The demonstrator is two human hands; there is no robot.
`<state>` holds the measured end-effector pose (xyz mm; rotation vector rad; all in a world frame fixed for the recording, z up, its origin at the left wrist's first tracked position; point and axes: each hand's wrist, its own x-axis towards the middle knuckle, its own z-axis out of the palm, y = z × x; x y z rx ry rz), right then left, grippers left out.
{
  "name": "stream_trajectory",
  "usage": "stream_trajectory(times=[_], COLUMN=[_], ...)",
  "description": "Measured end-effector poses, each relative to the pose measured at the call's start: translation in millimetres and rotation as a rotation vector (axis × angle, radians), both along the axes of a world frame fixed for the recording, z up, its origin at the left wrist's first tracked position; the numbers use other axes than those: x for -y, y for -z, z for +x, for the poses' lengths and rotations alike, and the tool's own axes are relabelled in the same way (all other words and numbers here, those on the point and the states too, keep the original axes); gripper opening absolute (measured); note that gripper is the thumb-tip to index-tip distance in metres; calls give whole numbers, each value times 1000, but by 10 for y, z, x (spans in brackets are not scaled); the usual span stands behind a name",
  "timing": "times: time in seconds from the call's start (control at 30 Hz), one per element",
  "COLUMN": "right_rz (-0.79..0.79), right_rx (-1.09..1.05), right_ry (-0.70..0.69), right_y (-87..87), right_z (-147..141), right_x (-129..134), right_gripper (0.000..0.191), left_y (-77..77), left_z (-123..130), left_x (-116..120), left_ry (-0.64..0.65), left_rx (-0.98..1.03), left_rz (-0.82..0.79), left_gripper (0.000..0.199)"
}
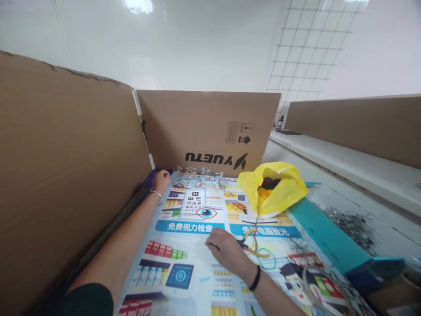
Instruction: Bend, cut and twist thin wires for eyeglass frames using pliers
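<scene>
At the 11 o'clock side of the printed sheet (194,259), the left hand (162,181) was curled, just beside a tangle of thin wires (207,172) that lay along the far edge at 12. Whether its fingers had closed on anything could not be told. The right hand (226,250) was near the middle, fingers bent inward in a loose curl; what it gripped, if anything, could not be made out either. The yellow-handled pliers (250,249) lay just beside it toward 3 o'clock, handles spread, with coloured strands (267,259) around them.

Past the pliers, at 1 o'clock from the right hand, a yellow bag (289,188) stood open with dark and orange contents, covering part of the sheet. A cardboard panel (204,127) closed off 12 o'clock, and a taller cardboard wall (66,153) blocked 9, close along the left forearm. A teal strip (332,232) bounded the 3 o'clock side; beyond it was a heap of silvery bits (353,224). A clear ring (305,285) lay at 4.
</scene>
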<state>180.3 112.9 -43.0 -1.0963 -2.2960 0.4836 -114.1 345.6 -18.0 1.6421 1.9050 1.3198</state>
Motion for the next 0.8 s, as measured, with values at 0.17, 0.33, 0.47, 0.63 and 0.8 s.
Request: stream_trajectory(times=[0.17,0.33,0.47,0.63,0.8], right_rz=[-3,-1,-8,-9,-6], right_rx=[0,-12,-9,-19,-11], right_ry=[-9,-8,-9,-2,6], right_y=[-20,-20,-26,-24,-24], right_z=[-5,-1,3,2,-3], right_x=[11,13,15,15,10], right_gripper=[20,20,20,20,20], left_y=[78,214,303,390,411], left_z=[313,524,581,662,700], left_x=[55,-2,-55,-62,-15], left_ry=[65,37,55,138,219], left_rx=[-48,-10,42,104,119], left_rz=[-60,-105,-96,-99,-96], left_gripper=[30,25,22,31,32])
